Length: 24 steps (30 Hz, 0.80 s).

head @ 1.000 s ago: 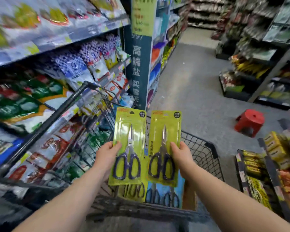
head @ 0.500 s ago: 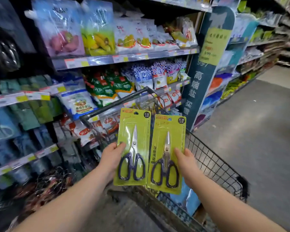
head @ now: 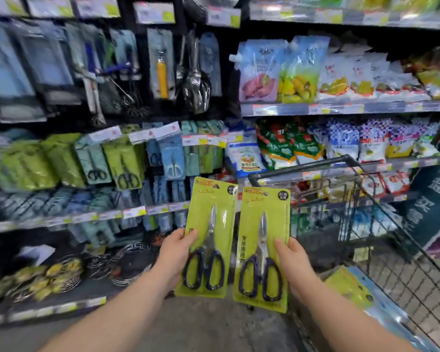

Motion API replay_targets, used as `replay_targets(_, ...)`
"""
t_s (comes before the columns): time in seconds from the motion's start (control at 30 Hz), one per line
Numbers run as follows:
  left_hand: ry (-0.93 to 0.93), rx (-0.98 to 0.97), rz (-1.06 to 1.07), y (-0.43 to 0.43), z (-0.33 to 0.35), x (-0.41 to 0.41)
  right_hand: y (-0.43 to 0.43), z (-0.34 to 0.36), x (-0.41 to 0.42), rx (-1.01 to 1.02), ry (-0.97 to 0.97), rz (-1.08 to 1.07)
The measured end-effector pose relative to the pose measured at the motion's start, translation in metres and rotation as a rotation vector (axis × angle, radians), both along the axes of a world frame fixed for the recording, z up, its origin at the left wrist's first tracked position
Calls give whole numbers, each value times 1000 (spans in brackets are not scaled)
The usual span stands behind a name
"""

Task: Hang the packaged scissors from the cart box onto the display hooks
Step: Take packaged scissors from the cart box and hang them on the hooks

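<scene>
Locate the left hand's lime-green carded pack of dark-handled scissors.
Head view, lower centre: the lime-green scissors pack is gripped by the left hand, just left of the matching pack in the right hand.

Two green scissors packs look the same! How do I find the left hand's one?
Start at the black shopping cart on the right and look left of its handle, where two lime-green cards are held up. The scissors pack in the left hand is farther from the cart and higher than its twin in the right hand.
</scene>
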<state>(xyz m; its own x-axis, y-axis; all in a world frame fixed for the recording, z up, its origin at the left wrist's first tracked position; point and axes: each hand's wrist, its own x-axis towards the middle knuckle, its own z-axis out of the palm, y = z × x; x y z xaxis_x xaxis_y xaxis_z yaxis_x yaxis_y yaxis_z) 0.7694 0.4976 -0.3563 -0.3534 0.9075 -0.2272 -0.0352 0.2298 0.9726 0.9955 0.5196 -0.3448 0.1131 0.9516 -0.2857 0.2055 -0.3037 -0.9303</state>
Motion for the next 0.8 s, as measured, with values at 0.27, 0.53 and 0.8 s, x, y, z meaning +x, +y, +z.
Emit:
replay_targets(0.27, 3, 14, 187, -34, 2, -157, 15, 0, -164, 38, -15, 176)
replay_targets(0.53, 37, 42, 282, -42, 1, -320, 24, 3, -328, 51, -33, 355)
replay_targets(0.8, -80, -9, 338, -16, -16, -392, 55, -7, -396, 41, -93, 395)
